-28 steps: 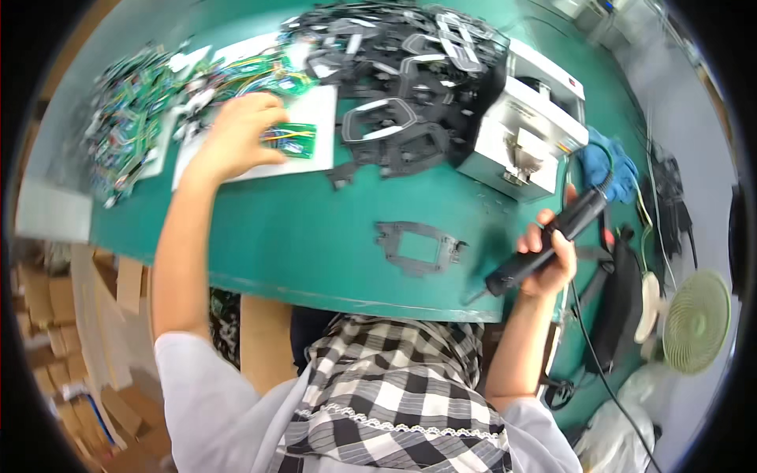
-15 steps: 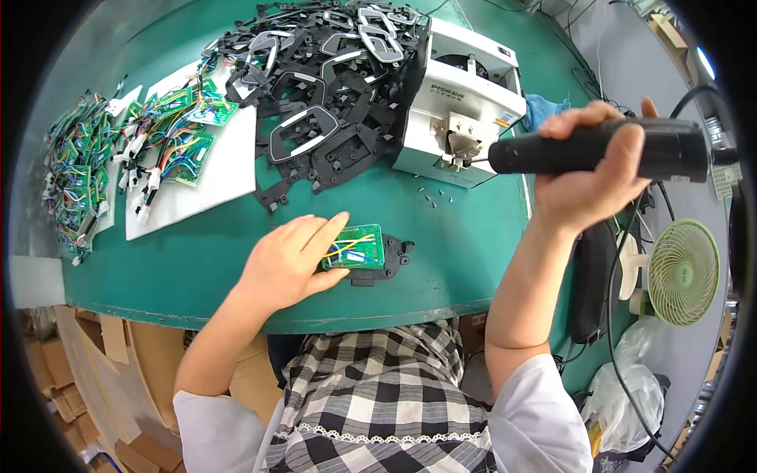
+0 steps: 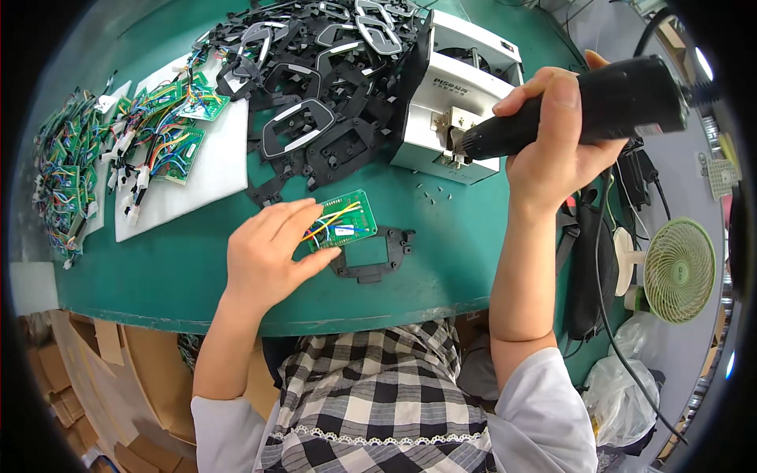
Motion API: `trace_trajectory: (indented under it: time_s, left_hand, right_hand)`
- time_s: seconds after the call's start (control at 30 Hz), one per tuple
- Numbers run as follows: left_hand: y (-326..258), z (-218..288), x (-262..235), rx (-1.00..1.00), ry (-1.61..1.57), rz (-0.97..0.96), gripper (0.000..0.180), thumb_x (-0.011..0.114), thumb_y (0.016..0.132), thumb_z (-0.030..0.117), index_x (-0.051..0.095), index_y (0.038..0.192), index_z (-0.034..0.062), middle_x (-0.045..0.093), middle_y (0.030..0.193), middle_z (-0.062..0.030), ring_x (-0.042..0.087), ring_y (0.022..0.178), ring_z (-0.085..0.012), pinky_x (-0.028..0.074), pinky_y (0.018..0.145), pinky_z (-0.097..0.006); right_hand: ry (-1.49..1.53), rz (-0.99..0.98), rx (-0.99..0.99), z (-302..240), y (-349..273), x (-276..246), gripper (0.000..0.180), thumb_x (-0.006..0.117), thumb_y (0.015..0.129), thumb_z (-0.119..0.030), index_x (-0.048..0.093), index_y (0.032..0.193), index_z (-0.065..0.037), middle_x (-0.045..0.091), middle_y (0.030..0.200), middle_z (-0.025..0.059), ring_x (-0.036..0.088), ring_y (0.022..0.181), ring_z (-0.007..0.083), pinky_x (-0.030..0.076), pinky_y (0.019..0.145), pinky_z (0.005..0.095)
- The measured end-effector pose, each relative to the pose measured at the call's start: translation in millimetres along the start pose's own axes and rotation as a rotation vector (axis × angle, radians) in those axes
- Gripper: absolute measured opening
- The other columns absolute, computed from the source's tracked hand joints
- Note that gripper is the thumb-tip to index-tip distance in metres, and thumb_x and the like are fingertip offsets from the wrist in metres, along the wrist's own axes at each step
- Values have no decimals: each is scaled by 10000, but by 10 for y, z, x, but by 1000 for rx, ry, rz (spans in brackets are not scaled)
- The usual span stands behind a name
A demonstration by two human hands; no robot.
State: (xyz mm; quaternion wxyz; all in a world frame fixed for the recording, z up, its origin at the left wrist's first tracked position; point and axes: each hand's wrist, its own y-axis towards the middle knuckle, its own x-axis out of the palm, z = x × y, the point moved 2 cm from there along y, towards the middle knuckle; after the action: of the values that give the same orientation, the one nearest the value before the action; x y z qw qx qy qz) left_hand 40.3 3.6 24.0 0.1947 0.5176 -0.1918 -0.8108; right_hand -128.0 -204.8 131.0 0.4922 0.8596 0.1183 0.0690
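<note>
My left hand (image 3: 272, 251) rests on the green table (image 3: 197, 284), its fingers gripping a green circuit board (image 3: 343, 221) with coloured wires. The board lies partly over a black plastic frame (image 3: 376, 256) near the table's front edge. My right hand (image 3: 556, 146) is raised and wrapped around a black electric screwdriver (image 3: 583, 110). The screwdriver's tip points left into the front of a white box-shaped machine (image 3: 449, 87). A few small screws (image 3: 434, 193) lie on the table in front of that machine.
A heap of black plastic frames (image 3: 315, 87) fills the table's far middle. White foam sheets (image 3: 201, 177) at the left carry more wired circuit boards (image 3: 165, 134), with another pile (image 3: 59, 177) at the far left. A small green fan (image 3: 678, 268), cables and bags are at the right. Cardboard lies below left.
My left hand has shifted the circuit board up and right, uncovering part of the black frame. My right hand has brought the screwdriver's tip closer to the white machine.
</note>
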Motion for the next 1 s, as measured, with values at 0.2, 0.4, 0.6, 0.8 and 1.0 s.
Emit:
trace_trajectory:
  time_s: [0.2,0.4,0.6,0.8,1.0]
  left_hand:
    - [-18,119,7,65,21,-138,433,807,636,269,672,993,66,680,1024,-70,646,911,-235,520,850,-385]
    - [-33,226,200,126,-28,-219,428,784,669,312,670,1002,69,671,1032,-60,645,934,-232,521,841,-383]
    - [-76,214,233,32,-53,-252,420,794,662,286,672,997,63,672,1041,-61,648,936,-235,538,784,-341]
    - [-86,197,243,50,-64,-238,412,801,656,262,680,991,54,669,1047,-70,649,933,-232,544,769,-340]
    - [-65,192,220,78,-99,-254,437,798,651,256,674,1007,34,655,1047,-79,632,912,-243,537,769,-345]
  right_hand:
    - [203,12,374,-222,-249,63,498,622,879,-219,398,1196,92,572,652,100,548,466,155,462,467,269]
    - [275,59,408,-275,-506,138,569,685,834,-191,385,1212,111,602,707,81,568,495,125,467,496,243]
    - [256,-32,394,-256,-681,220,643,678,846,-282,345,1258,82,575,746,138,567,486,197,505,436,308]
    - [283,-27,398,-260,-731,285,662,704,830,-279,351,1248,93,580,736,132,567,486,186,493,438,293]
    - [217,-76,407,-227,-800,343,677,697,839,-304,346,1238,116,582,736,121,583,504,175,484,456,274]
